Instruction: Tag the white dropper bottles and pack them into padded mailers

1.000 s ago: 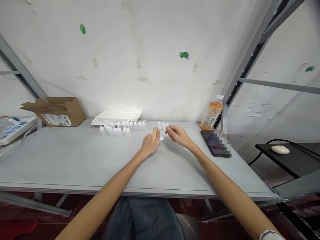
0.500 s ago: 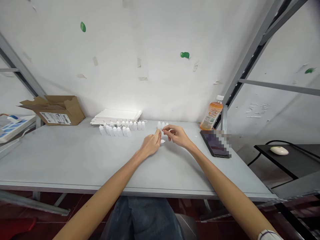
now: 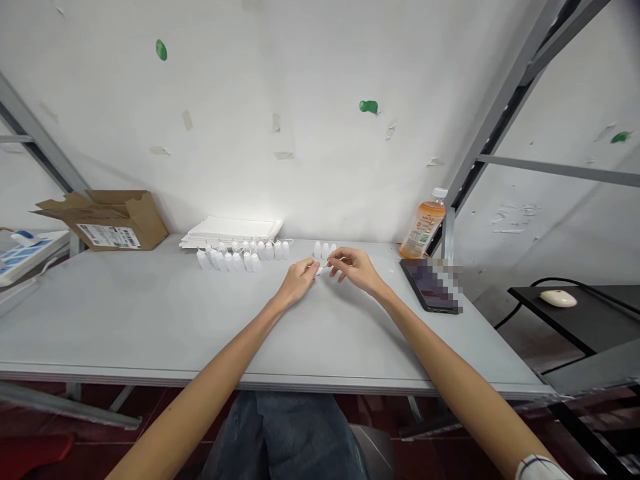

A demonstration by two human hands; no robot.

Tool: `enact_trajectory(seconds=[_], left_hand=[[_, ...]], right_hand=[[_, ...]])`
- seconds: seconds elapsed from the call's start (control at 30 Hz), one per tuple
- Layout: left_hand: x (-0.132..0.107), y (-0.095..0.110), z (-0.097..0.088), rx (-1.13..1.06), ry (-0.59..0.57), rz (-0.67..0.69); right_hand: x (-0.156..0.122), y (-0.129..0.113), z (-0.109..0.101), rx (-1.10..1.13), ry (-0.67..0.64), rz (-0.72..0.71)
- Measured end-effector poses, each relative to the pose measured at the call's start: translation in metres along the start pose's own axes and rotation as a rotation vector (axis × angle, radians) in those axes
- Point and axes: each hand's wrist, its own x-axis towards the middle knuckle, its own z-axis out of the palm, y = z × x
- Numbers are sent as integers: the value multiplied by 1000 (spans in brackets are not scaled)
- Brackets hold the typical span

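Over the middle of the table, my left hand (image 3: 299,279) is closed with its fingertips on a small white piece (image 3: 320,271), apparently like the bottle-shaped ones nearby. Close on its right, my right hand (image 3: 354,267) pinches a thin white strand (image 3: 325,267) that runs toward that piece. The fingers cover part of both, so the exact shape is hard to make out. Just behind my hands, small white bottle-shaped pieces (image 3: 317,250) stand in a short row. Left of my left hand, several more white bottle-shaped pieces (image 3: 237,262) with thin loops stand in rows.
A stack of white sheets (image 3: 230,228) lies against the wall behind the rows. An open cardboard box (image 3: 117,220) and a power strip (image 3: 35,257) are at the left. An orange drink bottle (image 3: 423,227) and a phone (image 3: 430,287) are at the right.
My hands have drawn slightly apart, the left hand shifting a little left. The thin strand now shows between them, and the white piece has come up beside my left fingertips.
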Motion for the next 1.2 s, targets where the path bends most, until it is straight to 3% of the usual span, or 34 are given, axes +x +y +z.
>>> enact_trajectory(seconds=[0.67, 0.87, 1.2], left_hand=[[-2, 9, 1, -167, -1, -48], [-3, 11, 1, -145, 6, -44], [-2, 2, 0, 47, 42, 91]], right_hand=[[-1, -4, 6, 101, -16, 43], [-2, -5, 7, 79, -24, 32], [-3, -4, 6, 35, -38, 28]])
